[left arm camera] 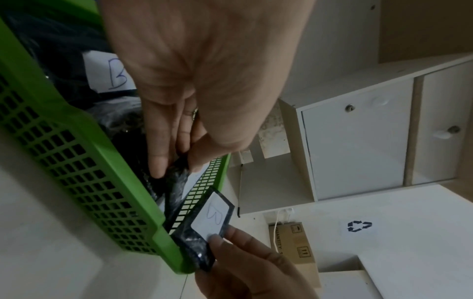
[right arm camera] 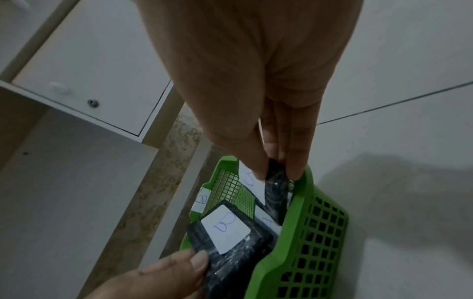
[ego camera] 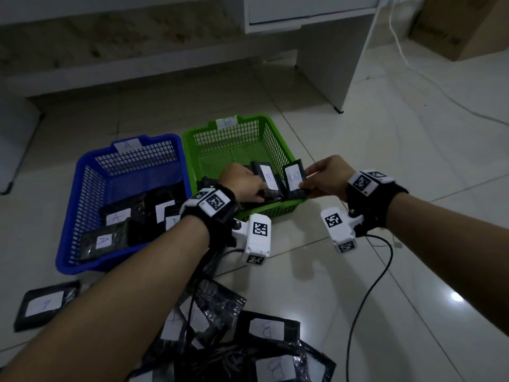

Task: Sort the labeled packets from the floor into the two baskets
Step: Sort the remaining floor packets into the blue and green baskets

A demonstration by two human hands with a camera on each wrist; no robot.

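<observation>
Left hand (ego camera: 242,183) and right hand (ego camera: 325,175) each pinch B-labelled packet (ego camera: 294,178) by edge over green basket (ego camera: 192,150). Packets judged light, flat, glossy, slippery wrap; edge pinch suits.

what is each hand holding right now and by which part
Left hand pinches a B packet at its lower end; right hand pinches another B packet by its right edge, both over the green basket.
</observation>
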